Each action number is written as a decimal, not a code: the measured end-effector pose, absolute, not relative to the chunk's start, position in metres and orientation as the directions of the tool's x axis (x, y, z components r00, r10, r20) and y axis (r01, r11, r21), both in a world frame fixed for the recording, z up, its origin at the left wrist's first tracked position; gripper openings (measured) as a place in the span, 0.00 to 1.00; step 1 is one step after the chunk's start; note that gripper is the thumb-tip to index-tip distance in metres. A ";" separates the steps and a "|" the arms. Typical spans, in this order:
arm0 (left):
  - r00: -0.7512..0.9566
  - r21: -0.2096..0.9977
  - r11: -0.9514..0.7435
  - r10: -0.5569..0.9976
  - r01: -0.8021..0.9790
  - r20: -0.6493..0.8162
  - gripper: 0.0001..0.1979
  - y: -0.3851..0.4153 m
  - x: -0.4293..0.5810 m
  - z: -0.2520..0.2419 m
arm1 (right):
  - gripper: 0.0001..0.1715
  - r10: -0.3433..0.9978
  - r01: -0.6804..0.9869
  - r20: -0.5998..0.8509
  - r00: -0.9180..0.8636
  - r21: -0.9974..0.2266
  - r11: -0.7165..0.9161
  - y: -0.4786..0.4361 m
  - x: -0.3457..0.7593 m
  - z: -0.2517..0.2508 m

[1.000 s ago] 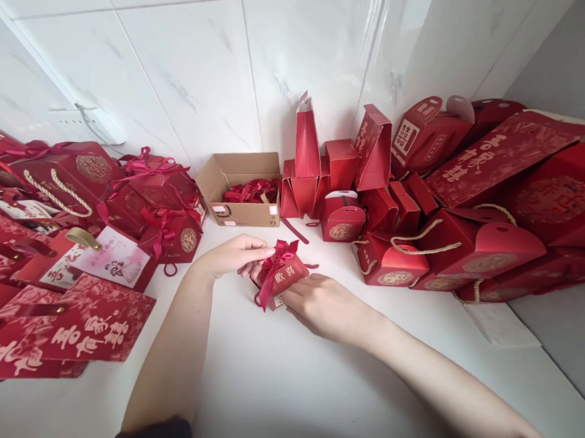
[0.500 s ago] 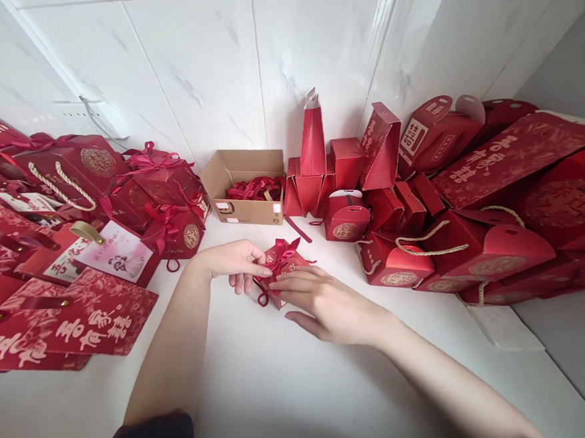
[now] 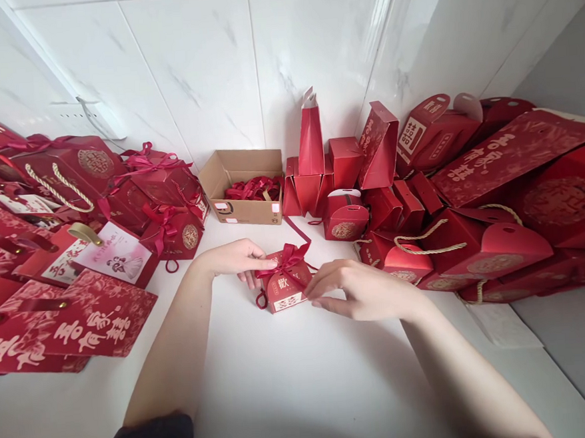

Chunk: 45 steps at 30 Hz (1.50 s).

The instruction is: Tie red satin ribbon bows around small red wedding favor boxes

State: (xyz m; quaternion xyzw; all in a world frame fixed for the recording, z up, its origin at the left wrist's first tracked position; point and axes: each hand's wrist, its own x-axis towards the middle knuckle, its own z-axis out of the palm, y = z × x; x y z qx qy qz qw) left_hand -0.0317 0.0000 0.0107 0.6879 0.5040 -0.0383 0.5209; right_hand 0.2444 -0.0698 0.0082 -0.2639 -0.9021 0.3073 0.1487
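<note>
A small red gift box point(image 3: 290, 289) with gold lettering and a white label stands on the white tabletop in front of me. A dark red satin ribbon bow point(image 3: 289, 256) sits on its top, and a cord loop point(image 3: 261, 300) hangs at its left side. My left hand point(image 3: 240, 259) grips the box's upper left side, thumb by the bow, with the other fingers curled and partly hidden behind. At the right side, my right hand point(image 3: 350, 288) has its fingers and thumb closed together on the box's edge.
An open cardboard box point(image 3: 246, 212) of red ribbons stands by the tiled wall. Red bags point(image 3: 99, 319) and finished-looking bowed boxes point(image 3: 176, 230) crowd the left. Red boxes point(image 3: 345, 215) and larger red cartons point(image 3: 479, 246) are stacked at the right. A loose ribbon point(image 3: 298, 230) lies behind the gift box.
My right hand has moved right, off the front of the gift box to its right side, uncovering the lettering and label. My left hand stays at the left side.
</note>
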 end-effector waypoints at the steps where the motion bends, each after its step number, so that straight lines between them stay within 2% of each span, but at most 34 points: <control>1: 0.493 0.693 0.038 0.675 0.720 -0.550 0.29 -0.001 -0.029 0.011 | 0.12 0.546 0.368 0.065 -0.835 -0.672 0.642 -0.070 0.247 0.010; 4: 0.491 0.716 -0.019 0.740 0.698 -0.460 0.28 -0.003 -0.022 0.008 | 0.14 0.586 0.375 0.037 -0.810 -0.735 0.565 -0.066 0.252 0.012; 8: 0.454 0.676 -0.077 0.795 0.733 -0.402 0.29 -0.005 -0.016 0.002 | 0.15 0.855 0.555 0.145 -0.498 -0.704 0.443 -0.052 0.250 -0.003; 11: 0.428 0.620 -0.120 0.822 0.775 -0.376 0.29 -0.005 -0.014 -0.001 | 0.17 0.928 0.600 0.145 -0.345 -0.726 0.336 -0.040 0.247 -0.022; 15: 0.405 0.577 -0.137 0.837 0.805 -0.368 0.29 -0.006 -0.011 -0.001 | 0.20 0.924 0.504 0.016 -0.382 -0.834 0.223 -0.030 0.245 -0.038; 17: 0.393 0.560 -0.138 0.844 0.817 -0.364 0.29 -0.007 -0.010 0.001 | 0.21 0.913 0.435 -0.004 -0.407 -0.880 0.190 -0.029 0.244 -0.040; 22: 0.381 0.539 -0.137 0.846 0.831 -0.372 0.29 -0.009 -0.008 0.002 | 0.19 0.889 0.234 0.083 -0.451 -0.950 0.207 -0.030 0.243 -0.036; 25: 0.388 0.556 -0.133 0.843 0.820 -0.372 0.29 -0.009 -0.008 0.003 | 0.19 0.873 0.196 0.114 -0.474 -0.953 0.231 -0.032 0.246 -0.034; 34: 0.374 0.558 -0.112 0.846 0.822 -0.381 0.29 -0.006 -0.008 -0.004 | 0.13 0.878 0.464 0.127 -0.461 -0.809 0.361 -0.032 0.249 -0.033; 39: 0.482 0.664 -0.085 0.756 0.743 -0.442 0.23 -0.006 -0.015 0.004 | 0.13 0.881 0.585 0.018 -0.474 -0.741 0.329 -0.032 0.254 -0.031; 42: 0.570 0.722 -0.066 0.665 0.688 -0.483 0.20 -0.007 -0.020 0.014 | 0.14 0.902 0.706 -0.018 -0.432 -0.629 0.325 -0.034 0.259 -0.028; 45: 0.610 0.740 -0.050 0.604 0.671 -0.513 0.19 -0.007 -0.021 0.019 | 0.09 0.941 0.816 0.040 -0.336 -0.487 0.312 -0.040 0.260 -0.019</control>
